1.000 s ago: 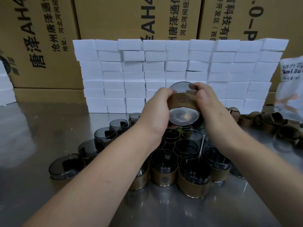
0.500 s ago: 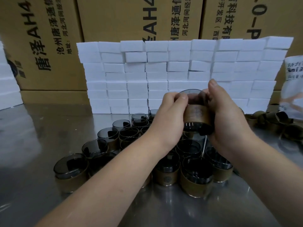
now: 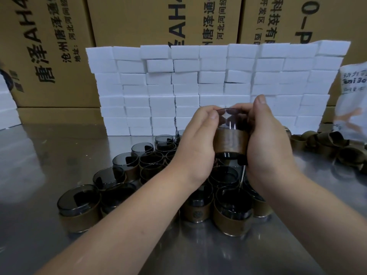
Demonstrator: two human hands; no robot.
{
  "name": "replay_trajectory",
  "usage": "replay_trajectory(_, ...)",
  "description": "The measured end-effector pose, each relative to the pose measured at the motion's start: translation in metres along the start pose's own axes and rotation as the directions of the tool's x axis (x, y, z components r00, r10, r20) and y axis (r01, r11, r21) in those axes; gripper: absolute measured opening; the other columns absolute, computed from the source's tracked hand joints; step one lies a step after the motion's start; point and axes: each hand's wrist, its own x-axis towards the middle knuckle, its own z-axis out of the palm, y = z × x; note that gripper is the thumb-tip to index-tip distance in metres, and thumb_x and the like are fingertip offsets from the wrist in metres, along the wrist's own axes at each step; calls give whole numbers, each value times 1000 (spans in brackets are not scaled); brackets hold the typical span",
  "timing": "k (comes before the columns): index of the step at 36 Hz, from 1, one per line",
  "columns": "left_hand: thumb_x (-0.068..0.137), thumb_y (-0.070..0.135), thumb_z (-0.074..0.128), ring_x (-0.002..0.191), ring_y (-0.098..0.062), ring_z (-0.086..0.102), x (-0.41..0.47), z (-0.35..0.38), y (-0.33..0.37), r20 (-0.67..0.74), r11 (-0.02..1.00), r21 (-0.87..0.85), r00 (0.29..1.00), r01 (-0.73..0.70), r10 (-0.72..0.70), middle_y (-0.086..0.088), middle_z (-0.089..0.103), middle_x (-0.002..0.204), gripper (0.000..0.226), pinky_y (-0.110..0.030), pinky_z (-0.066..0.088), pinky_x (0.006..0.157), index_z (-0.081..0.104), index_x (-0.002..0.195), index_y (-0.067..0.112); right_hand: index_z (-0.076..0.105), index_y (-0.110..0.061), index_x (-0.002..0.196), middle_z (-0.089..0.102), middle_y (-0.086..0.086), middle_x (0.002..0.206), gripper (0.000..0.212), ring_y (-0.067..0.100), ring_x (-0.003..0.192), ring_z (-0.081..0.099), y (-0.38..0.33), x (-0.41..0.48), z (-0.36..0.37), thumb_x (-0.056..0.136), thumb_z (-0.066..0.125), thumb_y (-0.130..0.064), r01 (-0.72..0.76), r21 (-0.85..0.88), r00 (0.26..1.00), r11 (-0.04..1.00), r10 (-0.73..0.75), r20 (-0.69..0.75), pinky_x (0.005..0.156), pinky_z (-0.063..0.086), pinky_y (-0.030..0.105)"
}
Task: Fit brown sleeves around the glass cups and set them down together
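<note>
A smoky glass cup (image 3: 228,120) with a brown sleeve (image 3: 231,141) around its lower half is held upright above the table, between both hands. My left hand (image 3: 195,147) grips its left side, thumb on the rim. My right hand (image 3: 267,147) wraps the right side, with one finger raised above the rim. Below them stands a tight group of sleeved cups (image 3: 233,213), partly hidden by my forearms. A sleeved cup (image 3: 79,208) stands at the group's near left end.
Loose brown sleeves (image 3: 325,142) lie in a pile at the right on the steel table (image 3: 39,159). A wall of white foam blocks (image 3: 198,86) stands behind, with cardboard boxes (image 3: 49,46) beyond. A white bag (image 3: 353,100) is at the right edge.
The cup has turned from tilted, base toward me, to upright. Both hands have shifted slightly right with it and the sleeve now sits lower on the glass.
</note>
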Motion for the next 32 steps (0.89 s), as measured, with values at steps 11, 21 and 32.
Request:
replay_trajectory(11, 94, 39, 30, 67, -13, 55, -4, 5, -2, -47, 918, -342, 972, 200, -229, -5, 54, 76, 38, -17, 50, 58, 49, 75, 13, 68, -31, 56, 68, -6, 65, 45, 18, 73, 67, 1, -10, 5, 79, 36, -54, -25, 6, 999, 1000, 25, -47, 84, 53, 53)
replay_trajectory(21, 96, 46, 26, 76, -21, 55, -1, 8, 8, -71, 935, -302, 974, 185, -216, -10, 55, 83, 46, -30, 47, 69, 49, 78, 11, 66, -29, 51, 67, -7, 65, 45, 21, 76, 66, -6, -9, 7, 79, 39, -50, -31, 82, 995, 996, 39, -96, 86, 53, 51)
replay_trajectory(32, 97, 48, 25, 70, -15, 57, 1, 6, 12, -42, 945, -259, 975, 200, -218, -2, 50, 75, 54, -27, 51, 66, 63, 84, 11, 59, -27, 43, 58, -10, 48, 62, 10, 53, 60, -14, -13, 8, 98, 35, -43, -103, 63, 982, 993, 112, -151, 62, 51, 31)
